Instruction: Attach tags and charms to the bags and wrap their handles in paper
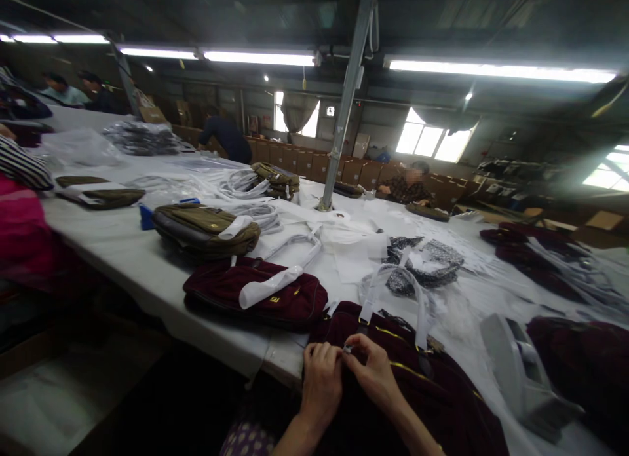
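Observation:
A dark maroon bag point(442, 390) with yellow zips lies before me at the table's edge, its white-wrapped handles point(420, 305) standing up. Over its near left part, my left hand point(322, 377) and my right hand point(371, 367) meet at the fingertips. Between them shows a small silvery piece point(347, 348), too small to name, pinched by my right thumb and forefinger. My left fingers are curled closed against it; what they grip is hidden. Just beyond my hands, another maroon bag point(206, 285) lies flat with a white-wrapped strap across it.
Olive bags point(196, 223) lie further left along the white table point(147, 259). A grey tape dispenser point(521, 371) stands at right, near more maroon bags point(584, 358). A black-and-white bag point(442, 263) lies mid-table. A metal post point(346, 102) rises behind; several people work around the table.

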Action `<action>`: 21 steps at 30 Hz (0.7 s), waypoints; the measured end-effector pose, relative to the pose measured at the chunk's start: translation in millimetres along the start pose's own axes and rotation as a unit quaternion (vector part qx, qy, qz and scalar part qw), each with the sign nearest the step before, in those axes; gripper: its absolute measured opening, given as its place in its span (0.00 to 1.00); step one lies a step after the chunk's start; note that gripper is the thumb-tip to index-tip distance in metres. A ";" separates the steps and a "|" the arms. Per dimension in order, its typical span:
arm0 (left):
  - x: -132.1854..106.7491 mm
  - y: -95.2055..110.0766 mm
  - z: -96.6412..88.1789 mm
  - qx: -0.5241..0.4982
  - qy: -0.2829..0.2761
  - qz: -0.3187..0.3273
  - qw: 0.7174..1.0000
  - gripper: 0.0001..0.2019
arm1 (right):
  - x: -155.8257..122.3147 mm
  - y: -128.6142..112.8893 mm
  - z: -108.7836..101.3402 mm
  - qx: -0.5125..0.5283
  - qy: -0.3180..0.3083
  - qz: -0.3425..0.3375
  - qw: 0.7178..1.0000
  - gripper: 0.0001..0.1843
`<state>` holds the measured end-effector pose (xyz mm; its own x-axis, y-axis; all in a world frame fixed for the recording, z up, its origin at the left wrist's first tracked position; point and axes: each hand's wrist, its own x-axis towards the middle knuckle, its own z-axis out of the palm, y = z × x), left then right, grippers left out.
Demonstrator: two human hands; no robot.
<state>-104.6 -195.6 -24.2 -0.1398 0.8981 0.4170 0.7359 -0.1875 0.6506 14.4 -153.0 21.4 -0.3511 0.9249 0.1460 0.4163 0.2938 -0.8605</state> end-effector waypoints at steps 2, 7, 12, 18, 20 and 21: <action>-0.8 1.7 0.6 -0.001 -0.003 -0.018 1.000 0.10 | -0.2 5.0 1.3 0.021 0.009 -0.005 1.000 0.03; -1.7 8.9 1.6 -0.021 0.013 -0.064 0.998 0.10 | -2.6 15.7 5.3 0.092 0.017 -0.001 0.996 0.06; -2.4 10.9 1.6 -0.046 0.028 -0.089 0.995 0.10 | -6.0 21.6 6.6 0.148 0.006 0.003 0.989 0.08; -0.7 8.3 2.4 -0.045 0.051 -0.123 0.990 0.08 | -7.8 27.1 6.7 0.221 0.009 0.009 0.975 0.09; 0.8 7.6 1.5 -0.050 0.061 -0.132 0.988 0.06 | -7.9 27.7 6.3 0.228 0.006 0.010 0.974 0.08; 1.5 7.0 1.1 -0.056 0.057 -0.126 0.989 0.06 | -7.9 28.1 6.2 0.221 0.007 0.007 0.975 0.08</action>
<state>-98.9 -195.1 -19.7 -0.3877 0.8725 0.2973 0.5915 -0.0118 0.8062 23.7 -153.5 -7.0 -0.3357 0.9321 0.1360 0.0175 0.1505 -0.9885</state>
